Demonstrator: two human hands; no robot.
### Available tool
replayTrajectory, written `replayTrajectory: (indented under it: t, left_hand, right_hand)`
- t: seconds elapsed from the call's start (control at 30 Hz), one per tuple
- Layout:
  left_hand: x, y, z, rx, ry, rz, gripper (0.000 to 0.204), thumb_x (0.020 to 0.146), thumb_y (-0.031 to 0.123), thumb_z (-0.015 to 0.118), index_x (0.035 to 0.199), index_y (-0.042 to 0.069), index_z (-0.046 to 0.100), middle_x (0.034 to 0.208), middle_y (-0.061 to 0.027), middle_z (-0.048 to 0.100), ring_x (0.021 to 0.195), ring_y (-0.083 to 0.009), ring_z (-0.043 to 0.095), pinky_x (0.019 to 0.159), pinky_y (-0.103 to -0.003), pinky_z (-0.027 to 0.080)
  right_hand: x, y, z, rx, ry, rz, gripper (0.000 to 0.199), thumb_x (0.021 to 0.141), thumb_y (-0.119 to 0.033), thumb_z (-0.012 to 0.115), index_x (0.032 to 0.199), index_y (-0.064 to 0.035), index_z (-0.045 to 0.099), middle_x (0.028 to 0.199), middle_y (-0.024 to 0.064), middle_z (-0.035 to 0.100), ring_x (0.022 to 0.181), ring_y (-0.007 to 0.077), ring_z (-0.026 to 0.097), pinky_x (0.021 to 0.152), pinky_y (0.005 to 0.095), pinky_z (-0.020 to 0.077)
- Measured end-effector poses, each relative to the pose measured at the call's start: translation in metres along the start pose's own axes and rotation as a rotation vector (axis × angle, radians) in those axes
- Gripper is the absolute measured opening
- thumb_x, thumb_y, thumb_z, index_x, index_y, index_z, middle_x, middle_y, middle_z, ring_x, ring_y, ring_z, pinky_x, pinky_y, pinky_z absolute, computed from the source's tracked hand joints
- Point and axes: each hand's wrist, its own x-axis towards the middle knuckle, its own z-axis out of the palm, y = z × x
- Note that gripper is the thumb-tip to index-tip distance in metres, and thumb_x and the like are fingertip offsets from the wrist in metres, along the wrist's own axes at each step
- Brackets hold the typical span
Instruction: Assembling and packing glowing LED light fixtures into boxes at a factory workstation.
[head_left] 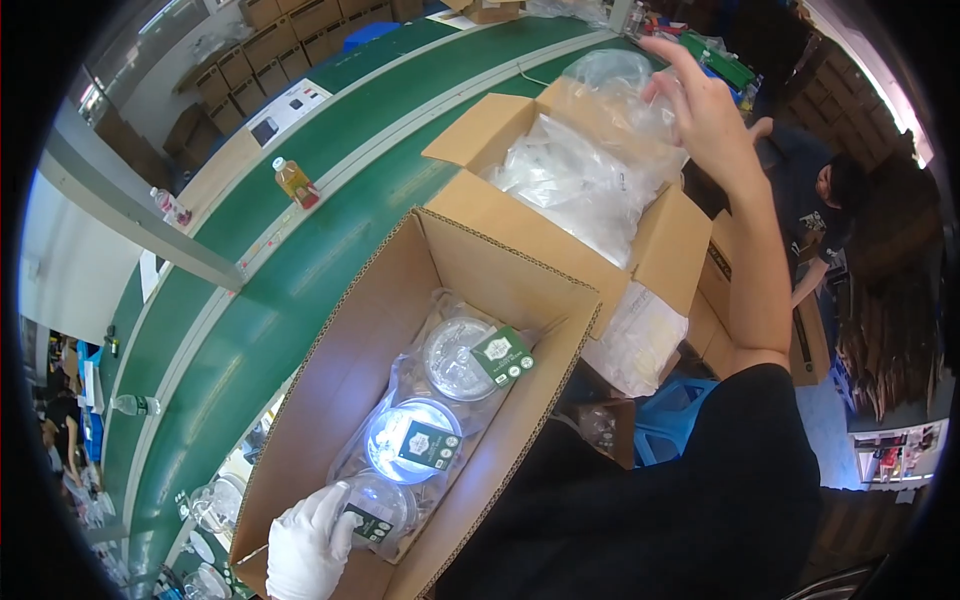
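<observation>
My left hand [306,548], in a white glove, reaches into an open cardboard box [385,270]. Its fingers close on the edge of the nearest clear round plastic container [385,497], which bears a green label. Two more such containers, a brightly lit one [388,440] in the middle and another [450,350] farther up, lie in a row over clear plastic wrapping. Raised at the upper right, my bare right hand [700,115] has its fingers apart beside a crumpled clear plastic bag [612,85]. Contact between fingertips and bag is hard to make out.
A second open carton [540,225] full of clear plastic bags [580,175] adjoins the first. Green conveyor belting [350,215] curves past on the left, with a drink bottle [295,183] on its rail. A blue stool [675,415] and another person [815,200] are at the right.
</observation>
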Motion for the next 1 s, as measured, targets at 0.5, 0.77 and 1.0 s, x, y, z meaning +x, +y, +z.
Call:
replayTrajectory:
  t: [0.5, 0.77, 1.0]
  left_hand:
    - [0.067, 0.041, -0.080, -0.215, 0.720, 0.035, 0.095, 0.069, 0.002, 0.082, 0.150, -0.001, 0.035, 0.148, -0.0194, 0.047, 0.134, -0.0323, 0.050, 0.111, -0.042, 0.040]
    - [0.038, -0.010, -0.094, 0.120, 0.789, -0.011, 0.047, 0.075, 0.012, 0.078, 0.117, 0.007, 0.057, 0.120, -0.0128, 0.063, 0.110, -0.0299, 0.062, 0.091, -0.041, 0.049]
    - [0.007, 0.001, -0.103, -0.012, 0.735, 0.424, 0.022, 0.074, 0.000, 0.077, 0.087, 0.008, 0.061, 0.102, -0.0100, 0.070, 0.098, -0.0285, 0.067, 0.079, -0.042, 0.054]
  right_hand:
    - [0.050, -0.238, 0.035, 1.108, -0.068, -1.045, 0.027, 0.078, 0.006, 0.063, 0.104, -0.0002, 0.068, 0.095, 0.0170, 0.070, 0.090, 0.0334, 0.069, 0.078, 0.0388, 0.0542]
    - [0.031, -0.304, 0.040, 1.488, -0.190, -1.046, 0.030, 0.075, 0.003, 0.074, 0.104, 0.0003, 0.068, 0.092, 0.0162, 0.070, 0.091, 0.0313, 0.069, 0.077, 0.0381, 0.0561]
    - [0.025, -0.221, 0.070, 1.144, -0.638, -0.995, 0.101, 0.068, -0.043, 0.089, 0.147, -0.0055, 0.039, 0.144, 0.0167, 0.049, 0.134, 0.0325, 0.048, 0.106, 0.0436, 0.0454]
